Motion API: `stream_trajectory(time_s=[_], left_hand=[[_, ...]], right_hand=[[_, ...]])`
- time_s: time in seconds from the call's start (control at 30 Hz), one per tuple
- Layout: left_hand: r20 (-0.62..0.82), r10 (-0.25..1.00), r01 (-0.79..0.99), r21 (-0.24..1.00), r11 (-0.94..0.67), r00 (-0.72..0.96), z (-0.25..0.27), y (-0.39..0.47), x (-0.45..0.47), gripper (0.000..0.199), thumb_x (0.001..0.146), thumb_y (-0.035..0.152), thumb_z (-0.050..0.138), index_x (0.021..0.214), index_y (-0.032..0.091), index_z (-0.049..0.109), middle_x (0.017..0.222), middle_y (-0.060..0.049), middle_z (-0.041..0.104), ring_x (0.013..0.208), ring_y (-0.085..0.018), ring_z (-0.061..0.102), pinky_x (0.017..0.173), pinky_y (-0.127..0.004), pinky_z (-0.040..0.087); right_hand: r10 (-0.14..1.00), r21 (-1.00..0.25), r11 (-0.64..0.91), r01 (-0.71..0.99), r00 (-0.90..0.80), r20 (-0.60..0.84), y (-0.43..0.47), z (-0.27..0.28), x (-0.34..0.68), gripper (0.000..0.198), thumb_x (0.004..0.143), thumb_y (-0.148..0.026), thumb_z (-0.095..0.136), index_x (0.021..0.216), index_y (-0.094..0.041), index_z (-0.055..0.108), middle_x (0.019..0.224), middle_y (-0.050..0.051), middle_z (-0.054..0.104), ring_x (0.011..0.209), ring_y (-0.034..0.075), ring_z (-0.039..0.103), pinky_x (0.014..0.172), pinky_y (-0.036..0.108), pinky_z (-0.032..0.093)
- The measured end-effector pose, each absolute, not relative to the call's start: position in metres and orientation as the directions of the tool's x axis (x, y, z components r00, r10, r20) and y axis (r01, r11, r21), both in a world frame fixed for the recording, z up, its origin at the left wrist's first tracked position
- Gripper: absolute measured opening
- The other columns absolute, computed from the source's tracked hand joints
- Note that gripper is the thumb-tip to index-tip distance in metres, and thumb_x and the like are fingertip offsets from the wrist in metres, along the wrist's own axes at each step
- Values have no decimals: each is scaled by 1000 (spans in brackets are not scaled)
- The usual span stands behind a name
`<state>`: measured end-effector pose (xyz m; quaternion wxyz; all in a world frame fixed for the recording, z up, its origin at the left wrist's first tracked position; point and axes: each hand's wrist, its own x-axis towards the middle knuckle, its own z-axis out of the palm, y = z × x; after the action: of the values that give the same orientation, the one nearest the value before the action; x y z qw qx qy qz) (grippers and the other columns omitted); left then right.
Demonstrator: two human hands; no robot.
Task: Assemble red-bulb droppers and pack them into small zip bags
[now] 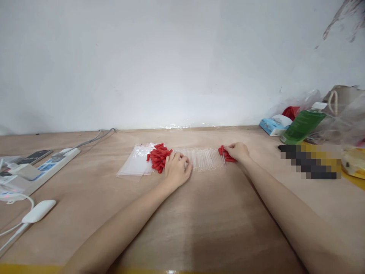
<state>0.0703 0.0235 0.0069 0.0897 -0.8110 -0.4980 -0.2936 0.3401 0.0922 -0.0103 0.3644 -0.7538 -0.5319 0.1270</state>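
One red piece (221, 150) is pinched in your right hand (238, 152) toward the worktop's (211, 220) back edge; your left hand's (177, 168) grip is unclear.

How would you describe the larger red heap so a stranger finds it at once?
On the wooden table, find the left hand. Just left of it, by the clear plastic bags, lies the heap of red bulb-shaped pieces. It is far larger than the red cluster at the right hand.

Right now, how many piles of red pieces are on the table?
2: a large pile at the left hand, and a small pile at the right hand. Either hand may hide more pieces.
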Motion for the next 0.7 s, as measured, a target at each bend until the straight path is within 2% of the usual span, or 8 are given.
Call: stream_trajectory(time_s=[0.13,0.3,0.4,0.53,0.7], left_hand=[[535,812,936,100,-336,234,14,45,99,20,75,33,54,77,15,62,88,-12,54,90,-29,44,79,-44,33],[403,903,973,101,-208,151,17,55,117,29,71,32,54,76,6,65,93,-20,52,93,-34,43,79,-45,31],[321,944,985,118,-122,79,20,57,121,34,70,34,53,77,3,66,96,-23,52,95,-35,42,81,-44,30],[223,975,990,138,-31,0,23,60,123,37,69,39,52,80,6,66,99,-22,53,98,-35,42,85,-44,28],[204,979,976,211,-60,16,26,63,119,33,72,38,50,75,8,65,100,-22,54,100,-37,43,83,-45,31]], right_hand=[[886,-593,-235,770,420,194,88,-3,334,23,69,-39,54,59,-21,65,58,4,64,69,23,60,75,40,41],[879,-545,-250,800,424,220,84,1,328,22,71,-38,51,62,-22,64,62,4,65,71,21,59,77,38,38],[866,-567,-244,787,440,238,85,-1,329,21,70,-38,51,68,-21,64,68,5,66,75,22,59,78,37,37],[831,-634,-202,746,473,292,90,-10,332,26,67,-37,56,86,-19,60,78,5,66,84,23,58,81,39,36],[811,-743,-82,665,477,337,96,-20,340,31,69,-35,55,94,-17,60,76,5,64,77,20,58,76,36,40]])
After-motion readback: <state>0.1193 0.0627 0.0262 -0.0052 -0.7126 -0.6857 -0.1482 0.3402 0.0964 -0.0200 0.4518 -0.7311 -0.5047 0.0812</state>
